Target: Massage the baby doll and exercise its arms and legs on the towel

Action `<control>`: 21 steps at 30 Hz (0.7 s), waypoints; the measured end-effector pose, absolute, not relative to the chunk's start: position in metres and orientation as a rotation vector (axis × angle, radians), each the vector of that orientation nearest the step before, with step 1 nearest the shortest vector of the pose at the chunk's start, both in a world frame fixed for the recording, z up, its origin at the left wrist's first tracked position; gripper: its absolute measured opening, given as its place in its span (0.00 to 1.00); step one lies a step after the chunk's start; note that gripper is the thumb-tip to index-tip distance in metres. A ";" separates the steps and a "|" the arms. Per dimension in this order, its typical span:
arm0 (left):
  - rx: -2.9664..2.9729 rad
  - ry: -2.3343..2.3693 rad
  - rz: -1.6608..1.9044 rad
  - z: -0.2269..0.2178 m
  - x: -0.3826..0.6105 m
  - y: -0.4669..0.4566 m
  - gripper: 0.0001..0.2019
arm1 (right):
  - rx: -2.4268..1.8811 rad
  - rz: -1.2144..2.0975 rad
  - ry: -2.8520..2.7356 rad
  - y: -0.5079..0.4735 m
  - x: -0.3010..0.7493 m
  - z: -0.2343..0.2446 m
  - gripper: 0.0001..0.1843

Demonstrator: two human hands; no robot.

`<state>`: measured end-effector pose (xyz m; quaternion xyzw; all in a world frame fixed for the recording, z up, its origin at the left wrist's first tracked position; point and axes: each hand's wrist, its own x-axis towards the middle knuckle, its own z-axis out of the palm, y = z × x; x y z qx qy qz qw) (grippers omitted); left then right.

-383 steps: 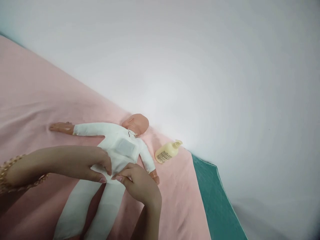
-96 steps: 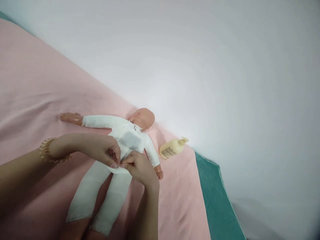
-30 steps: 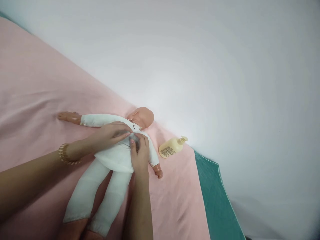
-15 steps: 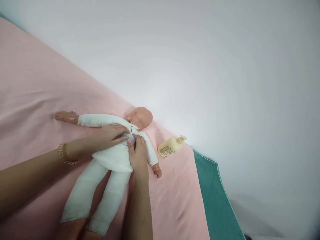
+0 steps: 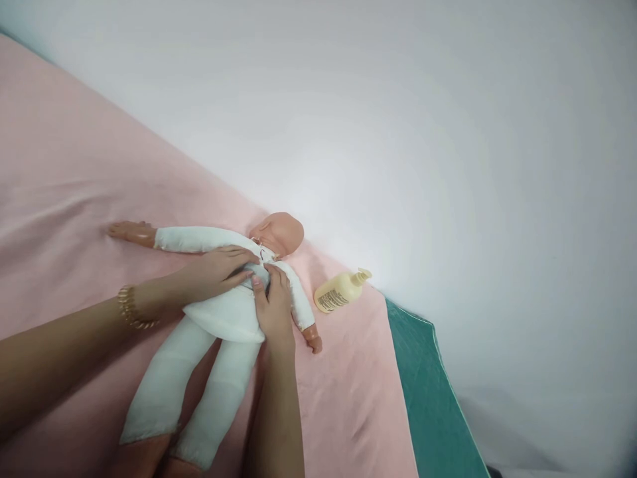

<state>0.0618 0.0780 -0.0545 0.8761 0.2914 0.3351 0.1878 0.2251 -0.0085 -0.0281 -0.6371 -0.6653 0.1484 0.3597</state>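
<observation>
A doll (image 5: 223, 318) with a white cloth body and brown plastic head, hands and feet lies stretched out, its head pointing away from me. My left hand (image 5: 219, 271) rests on the left side of its upper torso, fingers extended and lying flat. On the right side of the torso lies my right hand (image 5: 274, 302), its thumb and fingers apart against the cloth. Both hands touch the doll without grasping it. Between them a shadowed greyish patch of the torso shows. A gold bracelet (image 5: 130, 307) circles my left wrist.
A pale yellow pump bottle (image 5: 338, 292) stands right of the doll's arm. Beneath everything is a pink sheet (image 5: 358, 385), with a green surface (image 5: 428, 378) showing past its right edge. A white wall (image 5: 398, 133) rises behind the doll's head.
My hands stay on the doll's torso; the fingers have shifted very slightly. The doll and the bottle have not moved.
</observation>
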 end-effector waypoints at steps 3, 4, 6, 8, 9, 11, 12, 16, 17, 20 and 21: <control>2.462 0.819 0.927 -0.054 0.062 0.078 0.20 | -1.643 0.385 -1.728 -0.008 0.225 -0.027 0.24; 2.463 0.820 0.926 -0.054 0.063 0.077 0.20 | -1.643 0.381 -1.727 -0.008 0.225 -0.027 0.24; 2.465 0.819 0.938 -0.054 0.063 0.077 0.20 | -1.644 0.365 -1.723 -0.008 0.225 -0.028 0.25; 2.464 0.819 0.956 -0.054 0.063 0.076 0.20 | -1.645 0.351 -1.728 -0.008 0.225 -0.029 0.26; 2.465 0.816 0.955 -0.054 0.063 0.076 0.20 | -1.645 0.348 -1.735 -0.008 0.225 -0.030 0.27; 2.469 0.812 0.938 -0.055 0.063 0.076 0.21 | -1.649 0.350 -1.749 -0.008 0.225 -0.031 0.28; 2.471 0.812 0.925 -0.055 0.063 0.077 0.21 | -1.651 0.353 -1.755 -0.008 0.225 -0.032 0.28; 2.485 0.801 0.882 -0.057 0.062 0.080 0.22 | -1.664 0.355 -1.773 -0.007 0.226 -0.031 0.28; 2.486 0.798 0.879 -0.057 0.062 0.080 0.22 | -1.664 0.356 -1.776 -0.007 0.226 -0.031 0.28; 2.474 0.801 0.901 -0.056 0.062 0.079 0.21 | -1.651 0.363 -1.766 -0.007 0.226 -0.031 0.28; 2.467 0.800 0.914 -0.056 0.063 0.078 0.21 | -1.645 0.367 -1.758 -0.007 0.226 -0.031 0.28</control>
